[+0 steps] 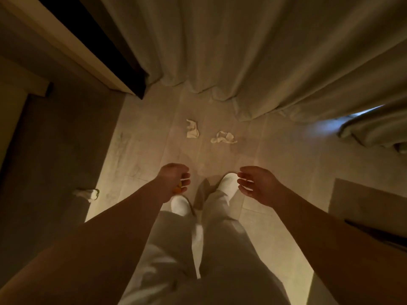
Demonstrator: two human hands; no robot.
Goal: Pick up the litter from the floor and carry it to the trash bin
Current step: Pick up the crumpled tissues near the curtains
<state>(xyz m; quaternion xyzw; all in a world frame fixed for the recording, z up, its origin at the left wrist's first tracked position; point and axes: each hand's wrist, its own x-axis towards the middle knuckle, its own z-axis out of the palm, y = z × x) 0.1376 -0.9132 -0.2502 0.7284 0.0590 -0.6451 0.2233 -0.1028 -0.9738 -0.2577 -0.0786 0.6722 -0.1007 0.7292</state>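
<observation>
The left hand point(174, 181) is clenching a small orange scrap point(177, 188); the right hand point(255, 186) is hanging released, free for the two crumpled white tissues point(193, 128) lying just before the pale curtain point(242, 51).

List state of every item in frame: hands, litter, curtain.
left hand: curled shut on a small orange scrap
right hand: open, fingers spread, empty
left paper wad: crumpled, on the floor, untouched
right paper wad: crumpled, on the floor, apart from the first
white wad: on the floor at the carpet edge, far left
curtain: drawn, hem reaching the floor
</observation>
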